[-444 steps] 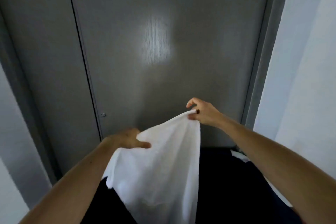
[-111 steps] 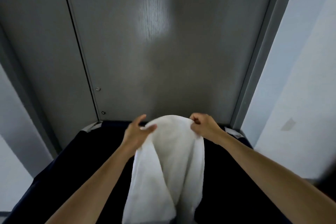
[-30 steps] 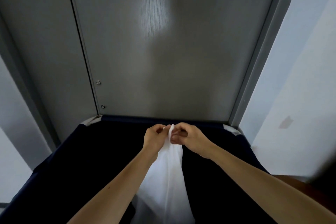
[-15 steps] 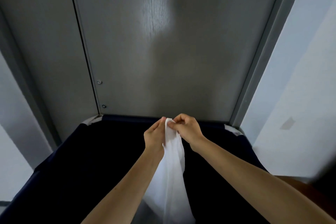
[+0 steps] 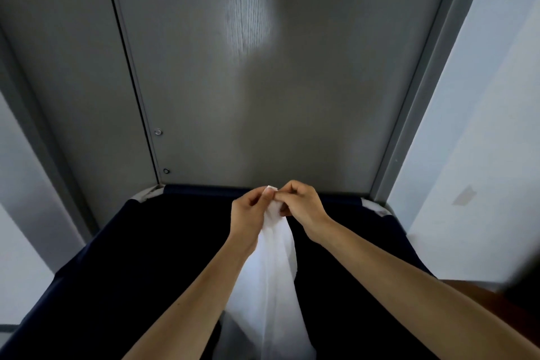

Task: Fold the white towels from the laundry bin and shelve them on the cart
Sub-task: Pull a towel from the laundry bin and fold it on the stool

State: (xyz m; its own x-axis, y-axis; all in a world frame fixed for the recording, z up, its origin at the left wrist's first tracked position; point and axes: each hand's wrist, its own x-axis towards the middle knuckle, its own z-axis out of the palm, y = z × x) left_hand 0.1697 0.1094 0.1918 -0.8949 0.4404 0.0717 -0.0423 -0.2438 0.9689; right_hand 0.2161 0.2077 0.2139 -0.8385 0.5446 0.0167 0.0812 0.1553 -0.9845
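White towel [image 5: 271, 286] hangs over the laundry bin [image 5: 146, 257], its top corners gathered just short of the bin's far rim. We find the left hand [image 5: 248, 213] and the right hand [image 5: 301, 207] touching there, each with its fingers curled and pinching the top edge. We judge a lengthwise fold to be in hand, with the corners being matched. The next move calls for one hand to keep both corners while the other takes the lower end. Against the frame some seconds earlier, the hands have closed together and the broad drape has narrowed to a doubled strip.
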